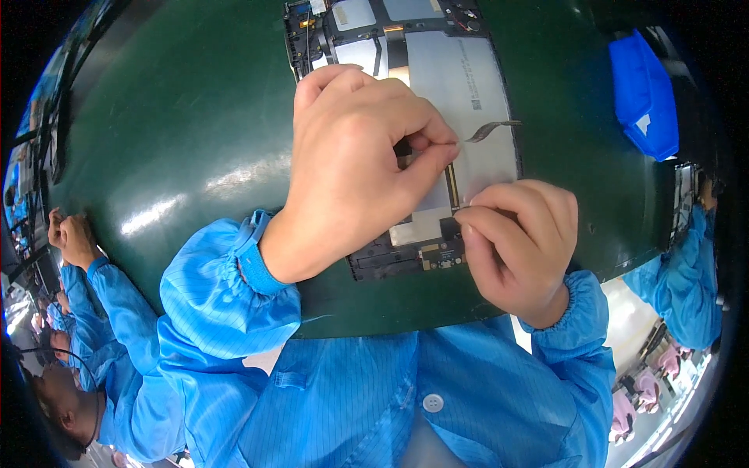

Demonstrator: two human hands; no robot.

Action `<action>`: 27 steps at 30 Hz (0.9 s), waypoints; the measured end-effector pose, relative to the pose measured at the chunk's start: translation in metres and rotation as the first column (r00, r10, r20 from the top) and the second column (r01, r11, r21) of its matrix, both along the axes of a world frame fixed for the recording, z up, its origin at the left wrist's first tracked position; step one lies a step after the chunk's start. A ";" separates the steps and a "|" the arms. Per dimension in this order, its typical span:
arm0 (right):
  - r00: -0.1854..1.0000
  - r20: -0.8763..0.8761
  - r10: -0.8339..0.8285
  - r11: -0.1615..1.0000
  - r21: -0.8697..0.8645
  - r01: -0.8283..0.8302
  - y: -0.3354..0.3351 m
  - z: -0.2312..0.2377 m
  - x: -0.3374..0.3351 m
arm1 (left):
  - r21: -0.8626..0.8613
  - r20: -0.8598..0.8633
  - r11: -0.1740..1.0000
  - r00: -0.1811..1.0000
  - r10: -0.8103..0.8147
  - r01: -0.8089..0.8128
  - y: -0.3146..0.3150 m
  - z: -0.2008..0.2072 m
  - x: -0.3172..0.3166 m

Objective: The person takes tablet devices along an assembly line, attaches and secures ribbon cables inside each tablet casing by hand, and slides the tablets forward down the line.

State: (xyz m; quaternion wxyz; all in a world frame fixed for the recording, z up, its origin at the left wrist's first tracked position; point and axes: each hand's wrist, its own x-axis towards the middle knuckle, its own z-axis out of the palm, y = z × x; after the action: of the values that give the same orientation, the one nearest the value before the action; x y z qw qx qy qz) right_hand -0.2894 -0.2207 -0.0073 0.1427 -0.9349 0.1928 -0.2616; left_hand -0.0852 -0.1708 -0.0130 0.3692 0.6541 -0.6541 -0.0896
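Note:
An opened tablet (491, 82) lies lengthwise in front of me, with a black frame, silver battery panels and flat cables showing. My left hand (355, 144) is over its middle, thumb and forefinger pinched together. From those fingertips a thin, dark, curled strip (493, 129) sticks out to the right above the silver panel. My right hand (524, 242) is closed in a pinch at the tablet's lower right, by the end of a narrow dark flat cable (453, 186). What the right fingertips hold is too small to make out. Below them shows a small circuit board (443, 257).
The tablet rests on a dark green table (195, 101). A blue bin (644, 97) stands at the far right. At the left edge a co-worker's hands (76, 240) are over the table; another person in blue (679, 288) is at the right.

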 end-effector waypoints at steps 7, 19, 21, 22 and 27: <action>1.000 -0.019 0.016 1.000 -0.008 -0.016 0.002 0.001 0.001 | 0.027 -0.011 1.000 1.000 0.008 -0.007 0.003 0.000 0.000; 0.968 -0.248 0.030 0.990 -0.125 -0.062 0.020 0.021 0.018 | -0.024 -0.031 0.997 0.997 0.076 -0.077 0.017 -0.002 0.011; 0.960 -0.274 0.050 0.991 -0.109 -0.083 0.005 0.023 0.028 | -0.244 -0.127 0.948 0.976 0.179 -0.206 0.017 -0.006 0.012; 0.965 -0.246 0.088 0.989 -0.092 -0.113 0.000 0.019 0.029 | -0.180 -0.216 0.958 0.959 0.183 -0.223 0.021 -0.010 0.014; 0.994 -0.105 0.042 0.999 0.026 -0.039 -0.022 0.014 0.024 | -0.067 -0.616 0.947 0.760 0.208 -0.313 0.043 -0.036 0.012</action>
State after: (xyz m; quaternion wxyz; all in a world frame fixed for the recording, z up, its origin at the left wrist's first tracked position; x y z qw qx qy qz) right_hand -0.2657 -0.2429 0.0067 0.1486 -0.9494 0.1841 -0.2064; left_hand -0.0734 -0.1277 -0.0490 0.6193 0.6432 -0.4103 -0.1854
